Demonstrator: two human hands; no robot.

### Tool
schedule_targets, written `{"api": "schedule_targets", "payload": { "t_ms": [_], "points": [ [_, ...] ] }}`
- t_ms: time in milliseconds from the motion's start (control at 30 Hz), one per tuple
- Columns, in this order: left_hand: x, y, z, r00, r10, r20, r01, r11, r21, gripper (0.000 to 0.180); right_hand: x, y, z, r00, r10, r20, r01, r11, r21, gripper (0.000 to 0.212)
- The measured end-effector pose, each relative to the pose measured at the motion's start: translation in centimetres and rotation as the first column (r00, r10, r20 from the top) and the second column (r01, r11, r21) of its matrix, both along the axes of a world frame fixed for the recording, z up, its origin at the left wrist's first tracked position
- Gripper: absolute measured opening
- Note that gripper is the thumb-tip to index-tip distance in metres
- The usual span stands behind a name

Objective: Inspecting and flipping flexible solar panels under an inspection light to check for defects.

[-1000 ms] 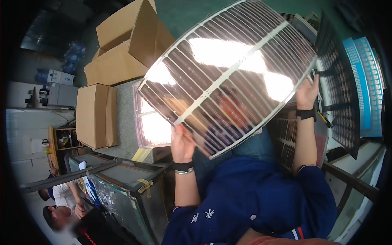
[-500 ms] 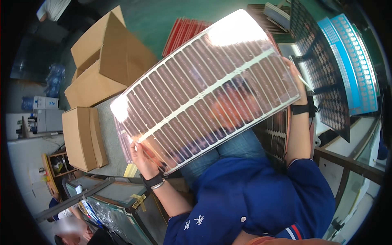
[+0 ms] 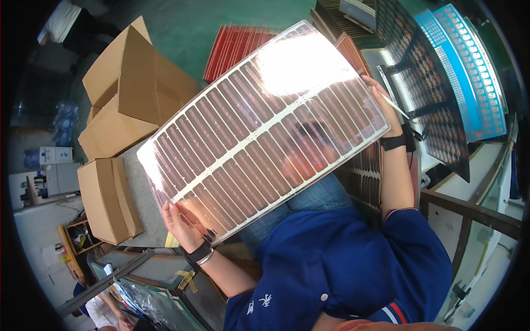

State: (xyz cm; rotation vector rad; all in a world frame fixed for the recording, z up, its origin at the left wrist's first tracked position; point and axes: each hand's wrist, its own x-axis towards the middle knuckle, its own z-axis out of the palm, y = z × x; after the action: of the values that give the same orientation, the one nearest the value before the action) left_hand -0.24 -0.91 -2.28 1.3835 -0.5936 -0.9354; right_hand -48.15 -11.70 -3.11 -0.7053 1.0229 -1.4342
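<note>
A large glossy rectangular panel point(image 3: 247, 142), brownish with rows of long slots and pale strips between them, is held tilted in front of me. Bright light glares off its upper part. My left hand point(image 3: 182, 223) grips its lower left corner, fingertips at the edge. On the opposite short edge my right hand point(image 3: 385, 102) is closed around the rim. A thin white stick point(image 3: 398, 108) pokes out from that hand, apparently held along with the panel. Dark bands circle both wrists. Below the panel, near my right forearm, similar slotted panels point(image 3: 365, 177) stand partly hidden.
Open cardboard boxes point(image 3: 144, 83) and a smaller carton point(image 3: 105, 201) stand on the left. Red sheets point(image 3: 234, 47) lie beyond the panel. At right are a dark perforated sheet point(image 3: 428, 83) and blue sheets point(image 3: 461, 71). A glass-topped frame point(image 3: 152, 268) is at lower left, near another person point(image 3: 105, 311).
The panel, held in both hands, has shifted slightly left and its glare patch has spread. The surroundings have moved slightly left in view as well.
</note>
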Motion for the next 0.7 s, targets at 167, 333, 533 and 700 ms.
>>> {"api": "schedule_targets", "payload": {
  "t_ms": [167,333,533,700],
  "points": [
    [1.1,-0.7,0.9,0.985,0.174,0.006,-0.173,0.982,-0.081,0.014,-1.2,-0.3,1.3,0.971,0.196,-0.136,-0.203,0.978,-0.038,0.042],
    [2.6,0.0,1.6,0.995,0.100,0.007,-0.096,0.970,-0.223,0.015,-2.8,-1.2,1.7,0.941,0.166,-0.296,-0.183,0.983,-0.032,0.031],
    [1.2,-0.4,1.9,0.999,0.009,0.048,0.012,0.902,-0.431,0.008,-4.0,-2.6,-0.3,0.990,-0.030,-0.136,-0.009,0.961,-0.278,0.015],
    [1.6,-0.6,1.0,0.986,-0.166,-0.001,0.146,0.872,-0.468,0.008,-5.9,-6.4,-3.8,0.871,0.397,0.288,-0.226,0.846,-0.483,0.022]
  ]
}}
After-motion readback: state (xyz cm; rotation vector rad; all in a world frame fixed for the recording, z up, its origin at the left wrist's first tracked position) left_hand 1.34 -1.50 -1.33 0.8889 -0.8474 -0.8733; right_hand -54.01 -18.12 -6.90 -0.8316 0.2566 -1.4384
